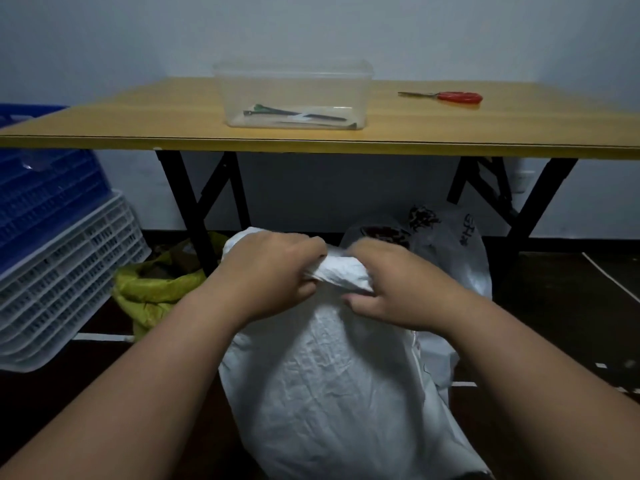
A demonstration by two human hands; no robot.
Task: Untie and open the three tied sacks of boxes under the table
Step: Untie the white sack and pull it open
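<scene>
A large white woven sack stands on the dark floor in front of the table. My left hand and my right hand both grip its bunched neck, one on each side. No tie shows between my fingers. A yellow-green sack sits to the left by a table leg, its mouth gaping open. Behind the white sack on the right stands another white sack with black print, its top open and dark contents showing.
A wooden folding table with black legs carries a clear plastic tub holding ties and red-handled scissors. Blue and white plastic crates are stacked at the left. A wall closes the back.
</scene>
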